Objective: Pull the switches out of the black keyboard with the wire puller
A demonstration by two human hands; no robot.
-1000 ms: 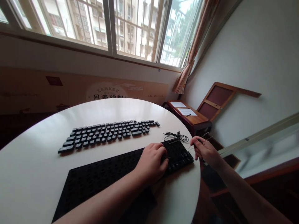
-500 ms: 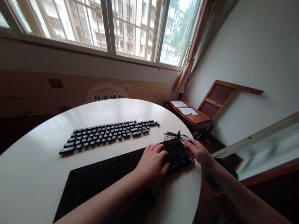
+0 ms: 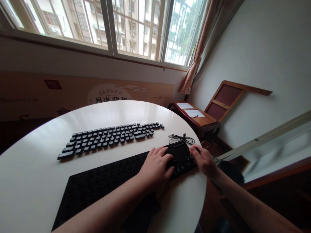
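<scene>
A black keyboard (image 3: 102,183) lies slanted across the near part of the table, most of its keys stripped off; a few keycaps (image 3: 186,165) sit at its right end. My left hand (image 3: 156,166) rests on the right half of the board, fingers spread and slightly bent. At the far right end, my right hand (image 3: 204,159) pinches a wire keycap puller (image 3: 205,144), whose thin loop sticks out beyond the fingers. Its other end, near the keys, is hidden. Behind the board, loose black keycaps (image 3: 139,137) stand in keyboard-like rows.
A coiled black cable (image 3: 181,139) lies behind the keyboard's right end. The round white table (image 3: 36,181) has its edge just right of my right hand. A wooden chair (image 3: 206,121) with papers (image 3: 194,113) and a pen stands beyond, below the barred window.
The view has shifted slightly, moving the whole scene a little left and up. My right hand has turned slightly, and the puller's loop points more to the right. My left hand stays on the keyboard.
</scene>
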